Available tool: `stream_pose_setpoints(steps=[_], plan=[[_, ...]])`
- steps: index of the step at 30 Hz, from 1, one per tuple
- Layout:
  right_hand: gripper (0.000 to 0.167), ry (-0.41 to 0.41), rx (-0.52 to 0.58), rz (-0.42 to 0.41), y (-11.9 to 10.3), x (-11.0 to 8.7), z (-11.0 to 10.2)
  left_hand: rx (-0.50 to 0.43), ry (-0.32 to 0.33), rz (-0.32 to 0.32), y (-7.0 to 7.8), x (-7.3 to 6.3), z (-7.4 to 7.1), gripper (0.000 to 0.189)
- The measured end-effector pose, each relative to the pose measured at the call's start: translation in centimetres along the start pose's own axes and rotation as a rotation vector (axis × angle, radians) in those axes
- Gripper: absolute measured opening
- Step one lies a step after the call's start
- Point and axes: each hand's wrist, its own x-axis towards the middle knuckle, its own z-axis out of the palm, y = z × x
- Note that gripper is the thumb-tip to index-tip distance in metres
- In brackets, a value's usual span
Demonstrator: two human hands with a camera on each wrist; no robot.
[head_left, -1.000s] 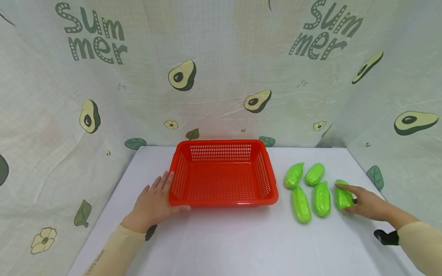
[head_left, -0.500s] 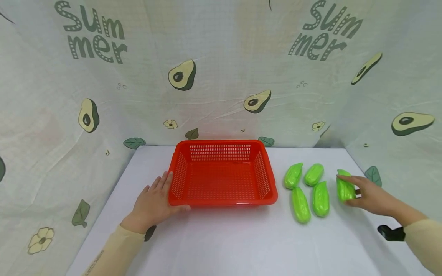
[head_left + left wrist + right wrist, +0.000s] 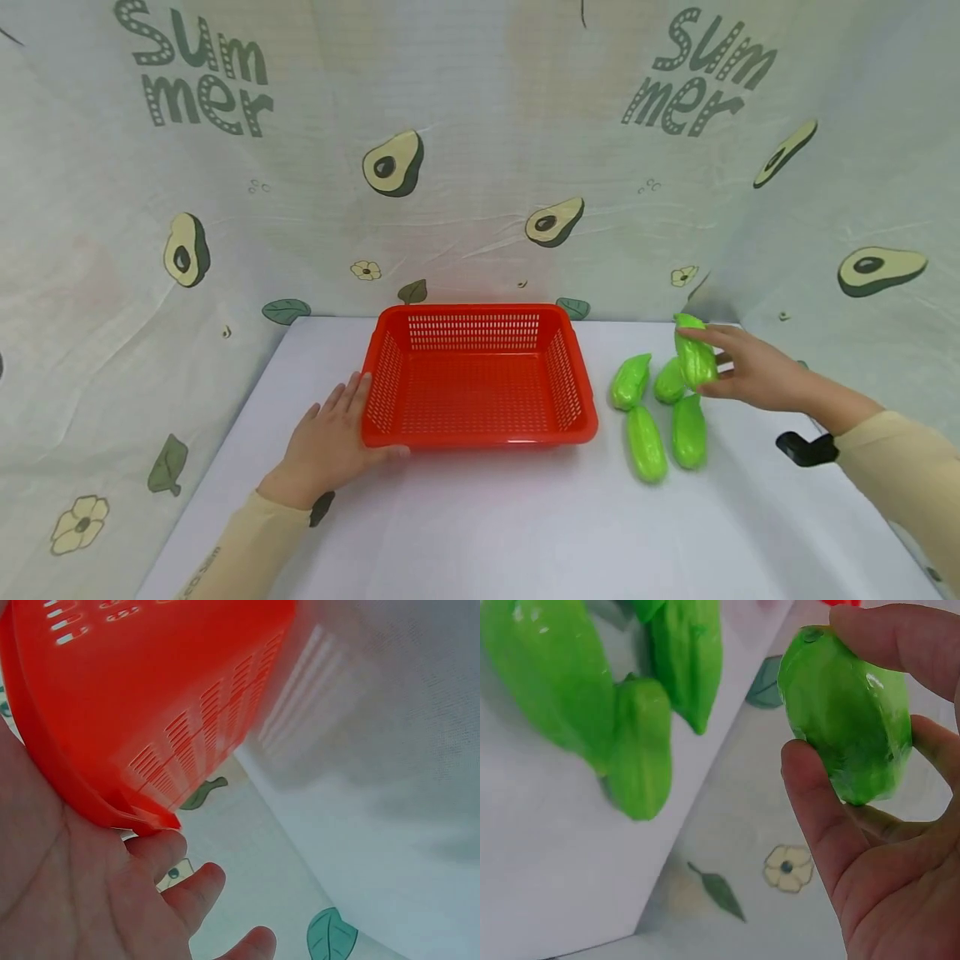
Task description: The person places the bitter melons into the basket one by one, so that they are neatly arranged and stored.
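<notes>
A red plastic basket [image 3: 480, 439] with slotted walls stands on the white table. My left hand [image 3: 324, 450] lies against its left front corner, fingers spread and thumb along the front. The left wrist view shows the palm at the rim, with fingertips [image 3: 166, 849] just past the basket's [image 3: 142, 697] edge. Between thumb and fingers, my right hand [image 3: 765, 371] holds a glossy green ridged vegetable [image 3: 696, 358], raised off the table. In the right wrist view this vegetable [image 3: 844, 720] is pinched by the fingertips. Several similar green vegetables [image 3: 647, 446] lie below and left of that hand.
The table [image 3: 487, 533] is white, its back edge close to a hanging cloth [image 3: 465, 167] printed with avocados and leaves. Green vegetables [image 3: 630, 383] sit between the basket's right side and the right hand. A dark strap piece [image 3: 806, 448] shows at the right wrist.
My right hand has lifted the green vegetable off the table and carried it leftward and back, over the other vegetables. The left hand has stayed at the basket.
</notes>
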Motion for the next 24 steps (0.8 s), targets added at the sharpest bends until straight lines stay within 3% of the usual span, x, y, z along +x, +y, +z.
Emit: stream_pose_setpoints(steps=[10,16,24], plan=[[0.084,-0.093,0.067,-0.069,-6.9,6.2,1.2,-0.003,0.001,-0.010,0.0,-0.1,0.3,0.130],[0.083,-0.177,0.115,-0.144,-11.3,10.3,3.0,-0.012,0.006,-0.018,-0.2,-0.2,0.4,0.131],[0.080,-0.250,0.068,-0.230,-16.1,15.5,6.8,-0.017,0.014,-0.015,-0.4,0.1,1.0,0.131]])
